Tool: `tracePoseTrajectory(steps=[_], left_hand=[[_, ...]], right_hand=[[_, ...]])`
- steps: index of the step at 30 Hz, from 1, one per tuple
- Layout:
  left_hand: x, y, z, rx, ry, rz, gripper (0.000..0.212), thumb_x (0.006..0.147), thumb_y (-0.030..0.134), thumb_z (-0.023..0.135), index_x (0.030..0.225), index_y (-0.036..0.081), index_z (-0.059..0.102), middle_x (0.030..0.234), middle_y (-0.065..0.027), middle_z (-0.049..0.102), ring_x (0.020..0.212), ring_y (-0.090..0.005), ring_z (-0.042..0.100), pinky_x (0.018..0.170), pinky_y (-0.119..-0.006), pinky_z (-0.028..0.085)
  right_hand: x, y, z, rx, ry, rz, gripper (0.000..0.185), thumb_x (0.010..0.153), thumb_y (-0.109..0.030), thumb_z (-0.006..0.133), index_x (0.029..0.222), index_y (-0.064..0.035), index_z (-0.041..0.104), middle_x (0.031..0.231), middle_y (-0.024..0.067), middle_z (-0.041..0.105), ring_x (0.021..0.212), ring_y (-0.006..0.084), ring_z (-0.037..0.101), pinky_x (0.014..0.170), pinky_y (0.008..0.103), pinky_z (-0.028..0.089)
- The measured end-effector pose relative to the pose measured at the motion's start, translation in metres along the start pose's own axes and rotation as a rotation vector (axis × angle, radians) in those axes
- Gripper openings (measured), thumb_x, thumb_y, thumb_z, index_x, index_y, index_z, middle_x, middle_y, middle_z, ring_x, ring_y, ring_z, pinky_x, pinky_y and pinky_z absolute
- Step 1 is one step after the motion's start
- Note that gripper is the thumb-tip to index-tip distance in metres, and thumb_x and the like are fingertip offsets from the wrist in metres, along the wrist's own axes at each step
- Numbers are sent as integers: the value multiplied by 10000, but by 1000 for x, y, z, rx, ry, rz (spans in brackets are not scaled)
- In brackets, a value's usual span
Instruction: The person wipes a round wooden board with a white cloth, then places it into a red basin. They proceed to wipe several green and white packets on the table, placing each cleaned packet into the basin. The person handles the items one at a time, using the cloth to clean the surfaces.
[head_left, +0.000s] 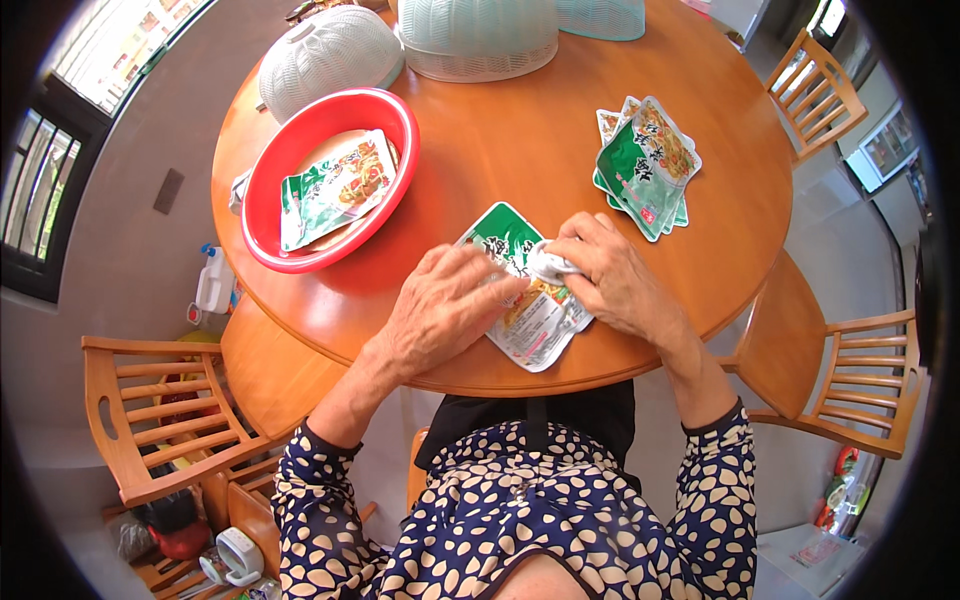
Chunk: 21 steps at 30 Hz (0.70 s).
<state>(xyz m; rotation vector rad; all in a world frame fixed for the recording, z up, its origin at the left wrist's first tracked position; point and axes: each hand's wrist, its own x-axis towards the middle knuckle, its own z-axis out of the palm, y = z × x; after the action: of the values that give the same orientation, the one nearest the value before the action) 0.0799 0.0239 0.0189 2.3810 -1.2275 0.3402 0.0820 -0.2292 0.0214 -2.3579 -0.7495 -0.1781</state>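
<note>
A green-and-white printed food pouch (534, 341) lies on the round wooden table near its front edge, a second one apparently overlapping it. My right hand (619, 281) grips a bunched white cloth (551, 264) against the pouch. Over the pouch's left side is my left hand (454, 304), fingers spread and slightly blurred; whether its fingertips press on the pouch cannot be told. To the left, a red plastic basin (259, 214) holds similar pouches (337, 191). A fanned stack of the same pouches (649, 169) rests to the right, beyond my right hand.
White and pale blue mesh food covers (330, 60) stand along the table's far left side and far middle. Wooden chairs (161, 412) surround the table (487, 135). A white jug (215, 281) is by the left wall, and various items sit low at the left.
</note>
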Motion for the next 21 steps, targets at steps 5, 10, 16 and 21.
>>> tracePoseTrajectory(steps=[5, 10, 16, 21], left_hand=[[0, -6, 7, -82, -40, -190, 523, 795, 259, 787, 1259, 84, 620, 1351, -84, 583, 1242, -306, 538, 1018, -438, 437], [-12, 18, 25, 120, 70, -281, 540, 813, 349, 760, 1268, 97, 613, 1323, -69, 595, 1197, -293, 556, 978, -428, 431], [-14, 34, 29, 171, 78, -366, 668, 742, 349, 793, 1360, 209, 580, 1284, -43, 574, 1183, -249, 540, 945, -405, 418], [-15, 35, 27, 179, 13, -332, 654, 768, 365, 772, 1392, 335, 582, 1268, -54, 531, 1108, -285, 485, 921, -422, 399]], right_hand=[[25, 8, 10, -111, 32, -65, 239, 797, -21, 631, 1025, -43, 699, 1001, 137, 581, 949, 326, 560, 826, 415, 507], [20, -8, 16, -35, 24, -110, 204, 794, -21, 631, 991, -21, 681, 1042, 140, 596, 973, 334, 557, 839, 432, 501], [-31, -47, 29, -198, 104, -168, 350, 776, -63, 691, 1115, 6, 640, 1149, 128, 571, 1044, 310, 540, 895, 407, 504], [-36, -35, 25, -2, 147, -78, 404, 737, 18, 703, 1134, -8, 637, 1147, 141, 564, 1071, 341, 549, 900, 435, 494]])
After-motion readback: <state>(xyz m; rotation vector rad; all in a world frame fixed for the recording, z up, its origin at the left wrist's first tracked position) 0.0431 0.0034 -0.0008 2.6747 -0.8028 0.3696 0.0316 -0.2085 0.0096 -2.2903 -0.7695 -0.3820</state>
